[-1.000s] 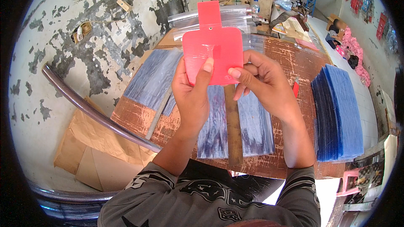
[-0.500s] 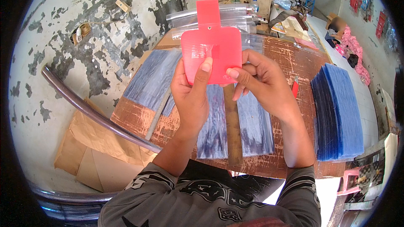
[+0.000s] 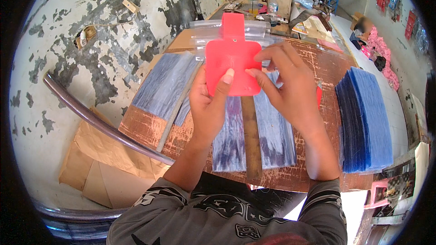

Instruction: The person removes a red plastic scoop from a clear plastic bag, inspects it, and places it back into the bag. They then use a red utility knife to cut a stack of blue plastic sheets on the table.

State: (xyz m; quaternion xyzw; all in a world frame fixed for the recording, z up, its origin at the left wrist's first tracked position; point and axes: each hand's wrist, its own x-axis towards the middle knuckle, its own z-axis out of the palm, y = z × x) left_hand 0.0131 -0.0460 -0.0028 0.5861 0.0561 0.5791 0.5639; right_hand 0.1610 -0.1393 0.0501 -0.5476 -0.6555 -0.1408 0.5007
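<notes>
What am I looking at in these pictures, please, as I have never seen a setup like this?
No robot here: these are a person's bare hands, seen from above by the left of two wide fisheye cameras worn on the head, which bends straight edges. The left hand grips a flat, glossy red, round-cornered piece with a rectangular tab on top. The right hand is at its right edge, thumb and forefinger apart; whether they touch it is unclear. Below, a worn brown table carries streaked bluish-grey sheets, a long flat brown strip among them and, at right, a thick stack of blue sheets.
</notes>
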